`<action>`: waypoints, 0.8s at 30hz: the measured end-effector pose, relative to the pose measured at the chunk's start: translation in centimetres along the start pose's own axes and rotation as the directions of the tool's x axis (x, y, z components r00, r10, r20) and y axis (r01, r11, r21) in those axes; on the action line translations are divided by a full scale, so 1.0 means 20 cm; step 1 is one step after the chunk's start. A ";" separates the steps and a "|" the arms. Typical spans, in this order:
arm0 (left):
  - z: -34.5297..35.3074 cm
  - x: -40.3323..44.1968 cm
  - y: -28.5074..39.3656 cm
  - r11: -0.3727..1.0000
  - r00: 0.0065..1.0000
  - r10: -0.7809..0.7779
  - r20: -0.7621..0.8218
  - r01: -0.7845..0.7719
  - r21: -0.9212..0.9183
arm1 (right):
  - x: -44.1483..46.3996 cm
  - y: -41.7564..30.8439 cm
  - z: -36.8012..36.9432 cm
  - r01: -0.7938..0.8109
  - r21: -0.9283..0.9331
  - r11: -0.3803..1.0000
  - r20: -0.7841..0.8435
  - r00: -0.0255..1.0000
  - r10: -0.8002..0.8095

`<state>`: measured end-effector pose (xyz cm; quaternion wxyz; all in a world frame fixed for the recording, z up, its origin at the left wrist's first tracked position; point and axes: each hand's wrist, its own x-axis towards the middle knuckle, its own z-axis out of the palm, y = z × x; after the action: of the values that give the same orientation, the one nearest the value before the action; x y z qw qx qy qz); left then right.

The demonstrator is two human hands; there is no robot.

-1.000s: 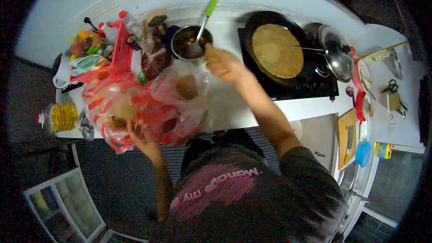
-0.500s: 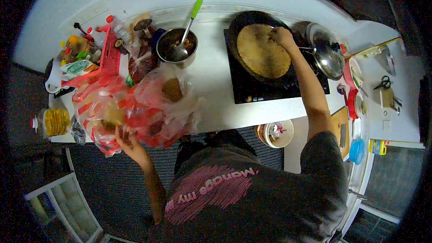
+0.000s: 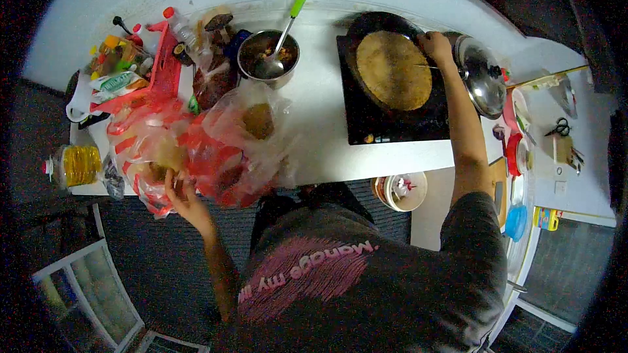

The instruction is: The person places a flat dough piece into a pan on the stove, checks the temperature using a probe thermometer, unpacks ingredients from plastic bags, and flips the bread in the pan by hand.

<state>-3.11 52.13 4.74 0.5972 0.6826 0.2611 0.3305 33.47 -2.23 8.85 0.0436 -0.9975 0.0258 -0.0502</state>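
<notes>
A round golden flatbread point(image 3: 394, 68) lies in a black pan point(image 3: 366, 23) on a black cooktop point(image 3: 366, 129). My right hand point(image 3: 437, 48) is at the upper right edge of the flatbread, its fingers closed. What they pinch is too small to make out. A thin pale line, possibly a stick, shows below these fingers. My left hand point(image 3: 186, 199) touches the front of a red-and-white plastic bag point(image 3: 154, 147), fingers apart. Inside a clear bag point(image 3: 226, 108) beside it is something brown and round point(image 3: 259, 121).
A steel pot point(image 3: 288, 78) of brown food holds a green-handled ladle point(image 3: 301, 0). Left are a red basket point(image 3: 167, 68) and an oil jug point(image 3: 82, 165). A glass lid point(image 3: 484, 85) stands right of the pan. Below the counter edge is a white bucket point(image 3: 418, 199).
My right hand has moved from over the flatbread to its upper right edge. The left hand stays at the bag. The whole view has shifted slightly.
</notes>
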 end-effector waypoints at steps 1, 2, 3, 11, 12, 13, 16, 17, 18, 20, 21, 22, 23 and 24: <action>0.02 0.01 0.03 1.000 1.000 -0.020 -0.006 0.020 0.009 | 0.03 0.04 0.04 -0.004 0.007 1.000 -0.008 1.000 0.004; 0.02 0.02 0.05 0.999 0.999 -0.042 -0.010 0.042 0.017 | 0.06 0.09 0.08 -0.010 0.012 1.000 -0.015 1.000 0.010; 0.02 0.03 0.06 0.999 1.000 -0.013 0.003 0.013 0.031 | 0.02 0.08 0.05 0.022 0.051 0.998 -0.025 0.999 -0.021; -0.02 0.10 0.04 0.994 0.994 0.104 0.027 -0.105 0.042 | -0.18 -0.16 -0.27 -0.013 -0.091 0.996 -0.047 0.999 0.009; -0.02 0.11 0.05 0.989 0.991 0.128 0.045 -0.131 0.066 | -0.21 -0.20 -0.30 -0.046 -0.152 0.987 -0.129 0.991 0.026; -0.02 0.12 0.07 0.983 0.986 0.151 0.064 -0.157 0.090 | -0.21 -0.18 -0.28 -0.002 -0.108 0.994 -0.154 0.988 -0.015; -0.01 0.16 0.11 0.939 0.966 0.227 0.127 -0.251 0.236 | -0.14 -0.01 -0.07 0.029 -0.075 0.997 -0.152 0.988 -0.040; 0.00 0.17 0.11 0.911 0.956 0.251 0.152 -0.286 0.296 | -0.11 0.08 0.07 -0.027 -0.131 0.991 -0.095 0.995 0.015; 0.01 0.19 0.08 0.923 0.943 0.283 0.176 -0.318 0.216 | -0.11 0.11 0.15 -0.078 -0.186 0.979 -0.039 0.997 0.072; 0.02 0.22 -0.02 0.924 0.910 0.360 0.205 -0.379 0.060 | -0.22 0.00 0.12 -0.003 -0.045 0.999 -0.112 0.994 -0.002; 0.03 0.24 0.02 0.916 0.903 0.354 0.242 -0.387 0.104 | -0.23 -0.03 0.11 0.094 0.028 0.995 -0.256 0.963 -0.084; 0.05 0.23 0.10 0.908 0.897 0.338 0.283 -0.390 0.152 | -0.27 -0.06 0.11 0.196 0.088 0.977 -0.393 0.908 -0.147; 0.06 0.22 0.12 0.918 0.899 0.308 0.311 -0.367 0.151 | -0.36 -0.23 0.00 0.185 0.232 0.955 -0.403 0.912 -0.079; 0.08 0.21 0.14 0.927 0.899 0.278 0.338 -0.343 0.150 | -0.36 -0.23 0.04 0.030 0.171 0.985 -0.226 0.974 0.010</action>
<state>0.65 53.77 8.02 0.4960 0.8171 0.0839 0.2816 26.68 2.73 7.75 0.1269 -0.9777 0.0209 -0.1658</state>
